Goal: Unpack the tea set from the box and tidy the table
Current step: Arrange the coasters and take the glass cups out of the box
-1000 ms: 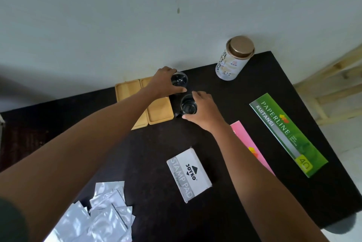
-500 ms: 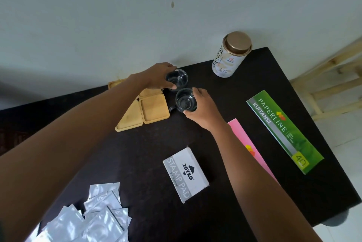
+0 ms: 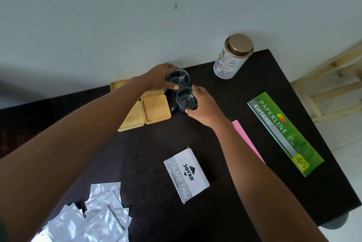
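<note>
Tea-set pieces already sit unpacked at the far edge of the dark bench point(image 3: 148, 153): wooden coasters point(image 3: 155, 111) left, tin point(image 3: 233, 56) right. Between them, both hands grip glass cups: left hand point(image 3: 159, 78) on the far cup point(image 3: 178, 79), right hand point(image 3: 203, 105) on the near cup point(image 3: 186, 100). Stamp pad box point(image 3: 186, 175) and foil sachets point(image 3: 94, 220) remain untidied.

I count two glass cups point(image 3: 178, 79) point(image 3: 186, 98), at least three wooden coasters point(image 3: 156, 111), one tea tin point(image 3: 233, 56), one stamp pad box point(image 3: 186, 174), one green receipt book point(image 3: 285, 133), one pink sheet point(image 3: 247, 139) and a heap of foil sachets point(image 3: 94, 220) too overlapped to number.
</note>
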